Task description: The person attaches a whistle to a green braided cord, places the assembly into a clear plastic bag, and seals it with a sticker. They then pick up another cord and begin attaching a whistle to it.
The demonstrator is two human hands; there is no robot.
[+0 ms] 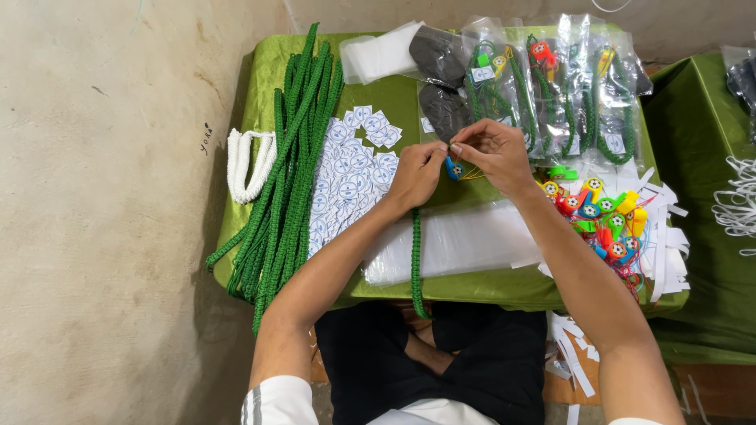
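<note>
Both my hands meet over the green table (394, 102).
My left hand (416, 175) and right hand (494, 153) bend inward, fingertips pinching a small blue whistle (453, 168) between them, green cord (416, 260) hanging below.

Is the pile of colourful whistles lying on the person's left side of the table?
No, the colourful whistles lie by the right hand, while the green cords are heaped on the side of the left hand.

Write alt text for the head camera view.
Seen from above, a person's left hand and right hand pinch a small blue whistle on a green braided cord over a green table. Loose green cords lie left, colourful whistles right, bagged sets behind.
</note>
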